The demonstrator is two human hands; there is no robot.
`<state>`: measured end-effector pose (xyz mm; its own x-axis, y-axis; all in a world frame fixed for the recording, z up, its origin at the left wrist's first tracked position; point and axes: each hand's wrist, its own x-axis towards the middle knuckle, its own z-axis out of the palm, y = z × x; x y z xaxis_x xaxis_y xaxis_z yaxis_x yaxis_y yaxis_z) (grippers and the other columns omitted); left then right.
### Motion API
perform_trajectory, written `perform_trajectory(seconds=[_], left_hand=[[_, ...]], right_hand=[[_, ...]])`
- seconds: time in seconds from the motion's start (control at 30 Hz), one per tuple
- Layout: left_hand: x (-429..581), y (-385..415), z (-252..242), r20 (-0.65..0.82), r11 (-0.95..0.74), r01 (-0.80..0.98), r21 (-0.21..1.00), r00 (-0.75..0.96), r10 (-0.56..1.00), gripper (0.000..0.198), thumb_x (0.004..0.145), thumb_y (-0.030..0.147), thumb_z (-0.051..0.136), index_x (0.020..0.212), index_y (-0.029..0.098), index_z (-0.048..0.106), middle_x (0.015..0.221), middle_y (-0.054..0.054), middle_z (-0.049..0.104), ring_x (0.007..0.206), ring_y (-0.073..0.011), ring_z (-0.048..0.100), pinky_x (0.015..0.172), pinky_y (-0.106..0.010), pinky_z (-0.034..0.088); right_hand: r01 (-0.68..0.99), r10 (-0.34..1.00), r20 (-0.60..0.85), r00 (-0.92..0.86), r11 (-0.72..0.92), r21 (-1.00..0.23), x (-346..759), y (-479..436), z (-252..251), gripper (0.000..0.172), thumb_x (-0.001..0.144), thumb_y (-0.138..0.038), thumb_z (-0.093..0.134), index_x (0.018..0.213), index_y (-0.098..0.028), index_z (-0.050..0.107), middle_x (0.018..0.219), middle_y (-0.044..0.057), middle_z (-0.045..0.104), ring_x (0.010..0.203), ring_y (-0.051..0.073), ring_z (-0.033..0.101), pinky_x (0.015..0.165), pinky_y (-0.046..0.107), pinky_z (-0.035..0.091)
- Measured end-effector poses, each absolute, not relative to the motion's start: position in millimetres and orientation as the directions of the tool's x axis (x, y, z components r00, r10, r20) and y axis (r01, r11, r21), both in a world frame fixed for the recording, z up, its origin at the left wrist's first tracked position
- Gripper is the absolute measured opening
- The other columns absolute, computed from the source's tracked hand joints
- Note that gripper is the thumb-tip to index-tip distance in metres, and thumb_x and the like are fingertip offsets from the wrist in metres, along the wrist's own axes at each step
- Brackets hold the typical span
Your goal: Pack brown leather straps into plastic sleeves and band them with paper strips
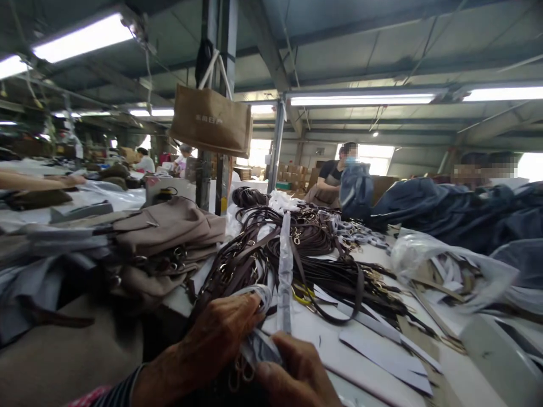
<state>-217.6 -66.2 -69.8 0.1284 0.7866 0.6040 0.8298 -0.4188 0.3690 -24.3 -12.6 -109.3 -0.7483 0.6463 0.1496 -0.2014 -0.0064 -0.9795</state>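
Observation:
My left hand (218, 325) is closed around a strap wrapped in clear plastic (261, 294), whose looped end sticks up past the fingers. Close by on the right, my right hand (299, 370) pinches the lower part of the same wrapped strap between thumb and fingers. Gold-coloured metal clasps (241, 370) hang below, between the two hands. A long thin plastic sleeve (285, 271) stretches away over the table just beyond them. Past my hands lies a large heap of dark brown straps (314, 237) with gold hardware.
Taupe bags (169, 226) are piled at the left. On the right are white paper strips (382, 350), a clear plastic bag of scraps (453, 265) and dark blue bags (432, 209). A tan tote (212, 118) hangs from a post. A masked person (333, 175) stands across the table.

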Motion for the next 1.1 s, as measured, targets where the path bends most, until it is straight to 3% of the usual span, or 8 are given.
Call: perform_trajectory(seconds=[0.13,0.23,0.4,0.53,0.67,0.8,0.93,1.1], left_hand=[[-217.2,-83.5,-78.9,0.413,-0.377,0.838,0.396,0.204,0.888,0.021,0.099,0.043,0.064,0.095,0.022,0.065,0.089,-0.003,0.072,0.077,-0.0209,0.067,0.071,-0.027,0.042],[-212.0,-90.9,-60.6,0.243,-0.232,0.790,0.568,0.109,0.964,0.032,0.102,0.048,0.055,0.084,0.022,0.063,0.080,0.000,0.067,0.069,-0.0164,0.061,0.066,-0.024,0.039],[-204.3,-92.5,-13.0,-0.049,0.032,0.301,0.953,0.049,0.998,0.051,0.099,0.060,0.051,0.075,0.017,0.062,0.059,0.001,0.056,0.045,-0.0092,0.042,0.046,-0.020,0.029],[-195.9,-86.8,14.5,0.016,-0.016,0.007,1.000,-0.049,0.999,0.045,0.098,0.052,0.059,0.076,0.013,0.068,0.057,-0.001,0.056,0.046,-0.0082,0.043,0.046,-0.017,0.033],[-184.8,-71.8,30.7,0.079,-0.102,-0.199,0.975,-0.120,0.990,0.027,0.095,0.036,0.068,0.084,0.012,0.073,0.064,-0.003,0.063,0.048,-0.0082,0.051,0.047,-0.015,0.043],[-171.9,-57.5,42.4,0.078,-0.158,-0.382,0.910,-0.215,0.973,0.026,0.098,0.022,0.061,0.078,0.009,0.071,0.062,-0.004,0.063,0.045,-0.0072,0.052,0.046,-0.015,0.047],[-162.4,-52.2,51.5,0.032,-0.182,-0.502,0.846,-0.293,0.956,0.040,0.105,0.016,0.044,0.078,0.006,0.071,0.056,-0.002,0.057,0.039,-0.0058,0.047,0.041,-0.014,0.043],[-165.0,-44.1,43.2,0.359,-0.491,-0.338,0.803,-0.383,0.851,0.022,0.098,0.026,0.061,0.091,0.009,0.073,0.075,-0.007,0.069,0.054,-0.0087,0.059,0.050,-0.014,0.049]], right_hand=[[-0.151,0.656,0.066,-0.752,-0.074,-0.986,6.0,14.0,-67.5,0.051,0.063,-0.036,0.091,0.108,-0.024,0.069,0.074,-0.002,0.063,0.065,0.016,0.056,0.060,0.025,0.039],[-0.148,0.677,0.132,-0.724,0.034,-0.988,7.9,41.2,-49.8,0.038,0.061,-0.029,0.091,0.093,-0.021,0.074,0.068,-0.003,0.061,0.061,0.013,0.049,0.058,0.024,0.034],[-0.193,0.639,0.328,-0.696,0.273,-0.942,-14.1,66.3,-61.7,0.021,0.080,-0.039,0.079,0.076,-0.018,0.078,0.073,0.001,0.064,0.071,0.016,0.053,0.068,0.028,0.041],[-0.295,0.621,0.436,-0.651,0.322,-0.899,-35.4,43.7,-64.9,0.023,0.091,-0.035,0.065,0.106,-0.022,0.077,0.104,0.006,0.071,0.101,0.024,0.064,0.087,0.033,0.049],[-0.482,0.706,0.540,-0.458,0.313,-0.818,-53.3,9.1,-50.1,0.032,0.095,-0.034,0.058,0.124,-0.028,0.065,0.115,0.004,0.069,0.111,0.025,0.063,0.097,0.036,0.050],[-0.287,0.773,0.580,-0.256,0.512,-0.810,-65.2,-2.7,-48.5,0.029,0.104,-0.046,0.044,0.119,-0.032,0.065,0.108,0.006,0.068,0.099,0.026,0.064,0.088,0.037,0.051],[-0.193,0.748,0.618,-0.244,0.586,-0.787,-68.3,2.8,-75.3,0.034,0.106,-0.051,0.039,0.114,-0.029,0.064,0.087,0.005,0.066,0.074,0.022,0.061,0.068,0.033,0.049],[-0.237,0.779,0.426,-0.459,0.355,-0.904,-77.8,-10.8,-131.8,0.052,0.101,-0.067,0.042,0.102,-0.021,0.065,0.065,0.000,0.058,0.056,0.016,0.050,0.053,0.026,0.038]])
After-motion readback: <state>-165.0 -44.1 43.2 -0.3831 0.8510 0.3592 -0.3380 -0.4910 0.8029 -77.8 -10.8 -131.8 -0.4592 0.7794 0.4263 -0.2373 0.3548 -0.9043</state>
